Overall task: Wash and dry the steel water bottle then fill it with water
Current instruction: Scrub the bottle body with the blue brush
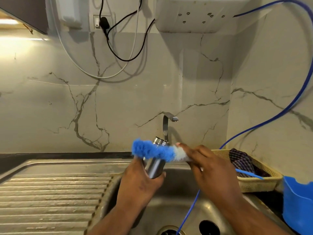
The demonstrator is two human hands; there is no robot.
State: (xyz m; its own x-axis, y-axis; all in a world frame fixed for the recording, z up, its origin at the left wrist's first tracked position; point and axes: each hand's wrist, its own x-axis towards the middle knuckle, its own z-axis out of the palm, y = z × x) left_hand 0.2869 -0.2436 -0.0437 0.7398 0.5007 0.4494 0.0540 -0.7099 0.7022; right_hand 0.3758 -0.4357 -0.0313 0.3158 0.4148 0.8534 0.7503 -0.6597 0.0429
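Note:
The steel water bottle (155, 167) is held upright over the sink, its open threaded neck near the tap. My left hand (140, 182) grips its lower body from below. A bottle brush with blue and white bristles (152, 150) lies crosswise against the bottle's upper part. My right hand (208, 165) grips the brush at its white end, to the right of the bottle. The brush's handle is hidden under that hand.
A steel tap (166, 126) stands behind the bottle with no water running. The sink basin (171, 206) lies below, a ribbed drainboard (54, 197) to the left. A woven basket (259, 181) with checked cloth and a blue plastic container (298, 206) sit right. A blue hose (189, 211) hangs into the basin.

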